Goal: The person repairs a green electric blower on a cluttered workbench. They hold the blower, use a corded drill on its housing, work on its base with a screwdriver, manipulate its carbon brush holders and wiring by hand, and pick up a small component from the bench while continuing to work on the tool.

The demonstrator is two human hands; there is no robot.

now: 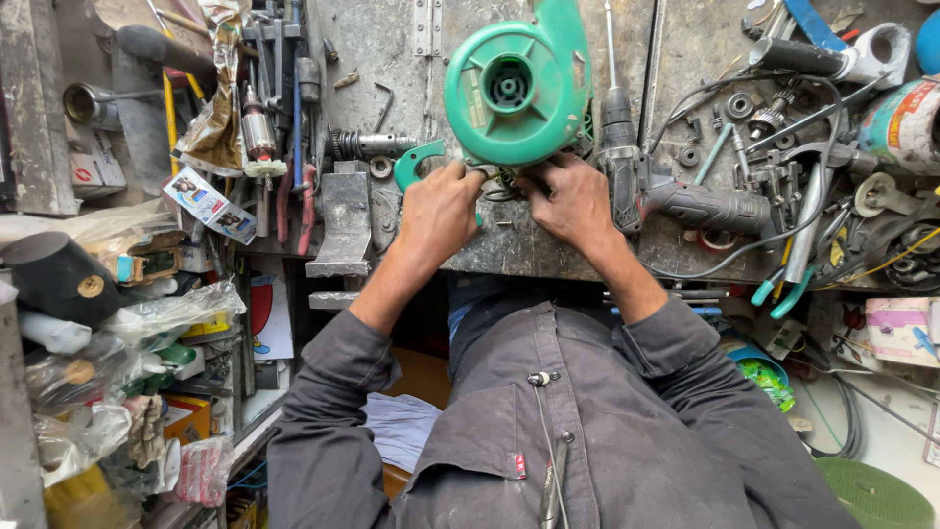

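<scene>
Two hands at a cluttered grey counter [392, 39], green blower housing [514, 88] intake face-up, spout pointing away, left hand [443, 211] and right hand [568, 201] grips pinching its near edge, drill [627, 167] just beside.

white-red carton [90, 172] far left | printed blue-white packet [210, 205] beside tools | pink box [899, 331] right edge
</scene>
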